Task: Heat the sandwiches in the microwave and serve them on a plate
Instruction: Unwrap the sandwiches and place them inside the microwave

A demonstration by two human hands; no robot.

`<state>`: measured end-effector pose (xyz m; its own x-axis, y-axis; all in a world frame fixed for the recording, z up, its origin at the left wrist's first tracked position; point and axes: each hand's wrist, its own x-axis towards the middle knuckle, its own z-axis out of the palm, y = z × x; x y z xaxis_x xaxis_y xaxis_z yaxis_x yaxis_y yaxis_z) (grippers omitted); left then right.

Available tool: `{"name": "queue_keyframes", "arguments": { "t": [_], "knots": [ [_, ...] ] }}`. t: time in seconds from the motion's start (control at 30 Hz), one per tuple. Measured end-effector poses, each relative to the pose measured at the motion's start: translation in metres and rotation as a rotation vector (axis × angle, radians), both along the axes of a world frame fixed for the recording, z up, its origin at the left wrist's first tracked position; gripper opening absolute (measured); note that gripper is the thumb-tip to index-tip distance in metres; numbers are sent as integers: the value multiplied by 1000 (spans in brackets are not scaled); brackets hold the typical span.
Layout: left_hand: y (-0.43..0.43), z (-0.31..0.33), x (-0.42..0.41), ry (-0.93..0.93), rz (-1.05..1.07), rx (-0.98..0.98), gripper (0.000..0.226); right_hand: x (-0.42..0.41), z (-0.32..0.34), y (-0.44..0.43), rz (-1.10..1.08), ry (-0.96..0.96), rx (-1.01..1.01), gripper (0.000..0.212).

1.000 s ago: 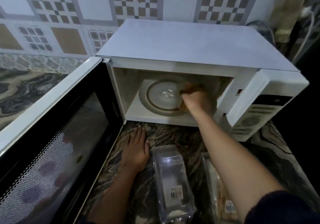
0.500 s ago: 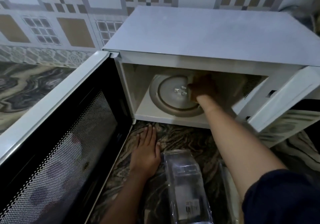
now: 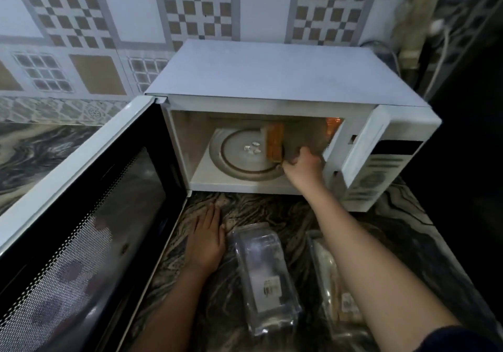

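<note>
Marbled tabletop (image 3: 402, 232) carries the white microwave (image 3: 272, 79), door open. In front: my left hand (image 3: 205, 242) flat, empty clear container (image 3: 265, 278), second container (image 3: 337, 291) beside.

- The microwave door (image 3: 81, 229) runs off the left and bottom edges, so its full outline is not visible.
- The right hand (image 3: 303, 165) has its fingers curled away from the camera; whether they touch the sandwich (image 3: 275, 142) cannot be told.
- The right forearm covers part of a second clear package (image 3: 336, 283), and its contents are blurred.
- The label (image 3: 269, 287) on the empty clear container (image 3: 264, 278) is too small to read.
- The control panel (image 3: 373, 180) markings are blurred.
</note>
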<state>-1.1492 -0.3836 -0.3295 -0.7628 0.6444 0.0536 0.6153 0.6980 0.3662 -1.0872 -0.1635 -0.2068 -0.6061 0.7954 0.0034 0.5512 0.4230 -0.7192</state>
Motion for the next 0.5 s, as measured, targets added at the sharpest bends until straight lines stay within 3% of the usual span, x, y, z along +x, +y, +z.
{"name": "queue_keyframes", "arguments": {
  "t": [0.07, 0.2, 0.37, 0.5],
  "knots": [
    [-11, 2, 12, -37, 0, -6, 79, 31, 0, -14, -9, 34, 3, 36],
    [-39, 5, 45, -117, 18, 52, 54, 98, -7, -43, -18, 121, 59, 34],
    [-77, 12, 93, -71, 23, 91, 43, 175, -19, -83, -69, 196, 164, 20],
    [-98, 8, 150, -50, 42, 138, 27, 232, -40, -110, -23, 94, 284, 5]
  ]
}}
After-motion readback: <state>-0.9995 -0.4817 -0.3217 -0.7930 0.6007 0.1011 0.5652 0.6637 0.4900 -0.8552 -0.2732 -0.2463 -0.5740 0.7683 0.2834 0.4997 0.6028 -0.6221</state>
